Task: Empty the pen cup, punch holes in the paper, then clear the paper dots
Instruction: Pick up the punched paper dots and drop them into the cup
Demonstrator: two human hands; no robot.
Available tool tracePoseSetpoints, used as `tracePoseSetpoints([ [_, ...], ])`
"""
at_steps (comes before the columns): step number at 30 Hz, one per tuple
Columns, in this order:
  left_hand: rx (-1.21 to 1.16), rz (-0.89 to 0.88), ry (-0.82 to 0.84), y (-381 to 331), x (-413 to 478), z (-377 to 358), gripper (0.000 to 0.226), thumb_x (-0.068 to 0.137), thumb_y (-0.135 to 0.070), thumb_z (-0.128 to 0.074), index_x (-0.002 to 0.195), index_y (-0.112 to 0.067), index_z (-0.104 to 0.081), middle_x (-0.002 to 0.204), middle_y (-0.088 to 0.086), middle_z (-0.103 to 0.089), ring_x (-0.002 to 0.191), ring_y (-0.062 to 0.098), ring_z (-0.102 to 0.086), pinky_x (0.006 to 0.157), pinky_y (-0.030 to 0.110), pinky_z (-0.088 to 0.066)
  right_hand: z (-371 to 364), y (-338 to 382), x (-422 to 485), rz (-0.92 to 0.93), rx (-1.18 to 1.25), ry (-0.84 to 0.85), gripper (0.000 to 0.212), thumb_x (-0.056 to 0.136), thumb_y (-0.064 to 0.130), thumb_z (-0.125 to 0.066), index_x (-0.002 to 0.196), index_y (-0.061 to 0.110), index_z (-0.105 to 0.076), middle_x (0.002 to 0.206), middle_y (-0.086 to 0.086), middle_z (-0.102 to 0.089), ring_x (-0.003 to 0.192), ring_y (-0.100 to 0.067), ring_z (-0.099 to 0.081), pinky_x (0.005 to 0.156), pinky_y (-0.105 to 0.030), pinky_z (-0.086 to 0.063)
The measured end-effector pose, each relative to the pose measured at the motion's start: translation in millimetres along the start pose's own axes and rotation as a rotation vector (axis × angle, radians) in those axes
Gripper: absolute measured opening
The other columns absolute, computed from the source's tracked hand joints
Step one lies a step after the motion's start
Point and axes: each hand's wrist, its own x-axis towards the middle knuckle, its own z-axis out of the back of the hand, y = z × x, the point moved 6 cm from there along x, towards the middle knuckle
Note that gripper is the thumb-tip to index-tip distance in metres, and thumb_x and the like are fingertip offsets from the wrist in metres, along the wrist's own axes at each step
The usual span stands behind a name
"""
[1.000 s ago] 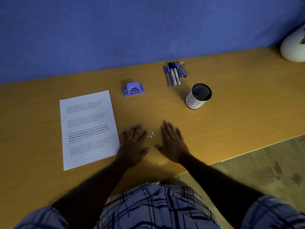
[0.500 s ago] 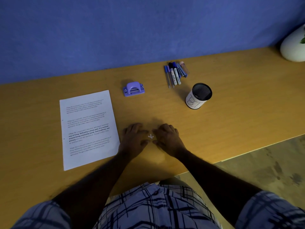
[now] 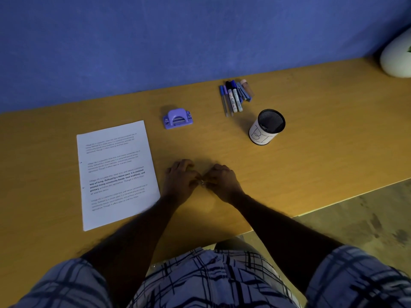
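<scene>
A small heap of white paper dots (image 3: 202, 182) lies on the wooden desk (image 3: 311, 156), only a few of them showing in the gap between my hands. My left hand (image 3: 181, 178) and my right hand (image 3: 222, 181) both have curled fingers, and their fingertips meet around the dots. The printed paper sheet (image 3: 115, 172) lies flat just left of my left hand. The purple hole punch (image 3: 177, 118) sits beyond the sheet's top right corner. The black mesh pen cup (image 3: 266, 127) with its white label stands upright and looks empty. Several pens and markers (image 3: 235, 95) lie side by side behind it.
A blue wall runs along the desk's far edge. A white rounded vase (image 3: 395, 56) stands at the far right corner. The desk's front edge cuts diagonally past my right forearm, with floor (image 3: 355, 218) below it. My checked shirt fills the bottom of the view.
My hands lay flat and apart on either side of the dots; they have slid together and curled their fingers around the heap, which is now mostly hidden.
</scene>
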Motion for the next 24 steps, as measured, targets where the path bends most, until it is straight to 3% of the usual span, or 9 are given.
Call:
tracePoseSetpoints([
  [4, -0.006, -0.008, 0.0, -1, 2, -1, 0.017, 0.086, -0.034, -0.065, 0.098, -0.026, -0.074, 0.133, -0.002, -0.05, 0.125, 0.021, -0.042, 0.097, 0.04, -0.037, -2, 1, 0, -0.038, -0.016, 0.021, 0.016, 0.082, 0.03, -0.071, 0.098, 0.027, -0.074, 0.106, 0.007, -0.062, 0.103, -0.017, -0.055, 0.087, -0.039, -0.046],
  [19, 0.121, -0.068, 0.046, -7, 3, -14, 0.014, 0.092, -0.028, -0.054, 0.095, -0.02, -0.066, 0.138, 0.003, -0.042, 0.132, 0.025, -0.034, 0.104, 0.043, -0.03, -9, 17, -3, -0.055, -0.24, 0.182, 0.028, 0.095, 0.027, -0.05, 0.119, 0.016, -0.058, 0.13, -0.008, -0.047, 0.12, -0.025, -0.046, 0.102, -0.044, -0.033],
  [24, -0.024, -0.022, 0.062, -4, 5, -11, 0.015, 0.094, -0.026, -0.054, 0.099, -0.016, -0.064, 0.136, 0.004, -0.041, 0.131, 0.022, -0.033, 0.103, 0.037, -0.024, -2, 7, -6, -0.139, -0.034, 0.189, 0.02, 0.095, 0.017, -0.048, 0.112, 0.012, -0.058, 0.122, -0.008, -0.05, 0.112, -0.025, -0.049, 0.099, -0.043, -0.037],
])
